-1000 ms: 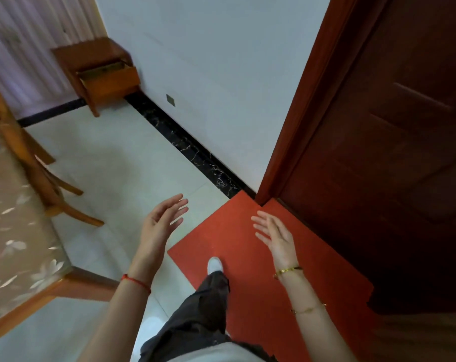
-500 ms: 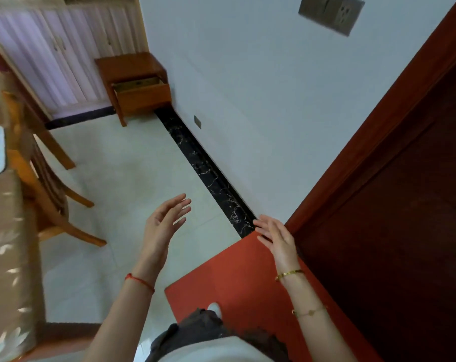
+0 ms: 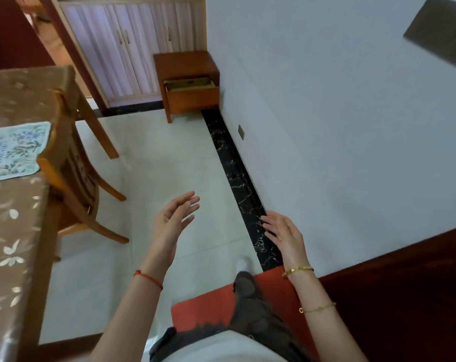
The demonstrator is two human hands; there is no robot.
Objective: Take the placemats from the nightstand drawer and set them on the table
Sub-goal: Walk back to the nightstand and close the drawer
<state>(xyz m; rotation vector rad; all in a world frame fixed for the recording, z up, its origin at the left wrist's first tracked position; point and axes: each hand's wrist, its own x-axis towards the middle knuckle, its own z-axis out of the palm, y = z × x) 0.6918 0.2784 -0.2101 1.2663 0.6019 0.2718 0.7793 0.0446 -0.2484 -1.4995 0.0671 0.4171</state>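
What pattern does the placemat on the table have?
The placemat is pale with blue flowers and green leaves, shown in the head view.

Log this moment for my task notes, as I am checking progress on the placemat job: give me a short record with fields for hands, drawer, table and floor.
left hand: left hand open, empty, raised over the pale tiled floor
right hand: right hand open, empty, near the white wall
drawer: drawer of the brown wooden nightstand pulled open; contents too small to tell
table: one pale blue floral placemat lies on the brown flowered tablecloth
chair: wooden chair beside the table
floor: red mat under the person's feet
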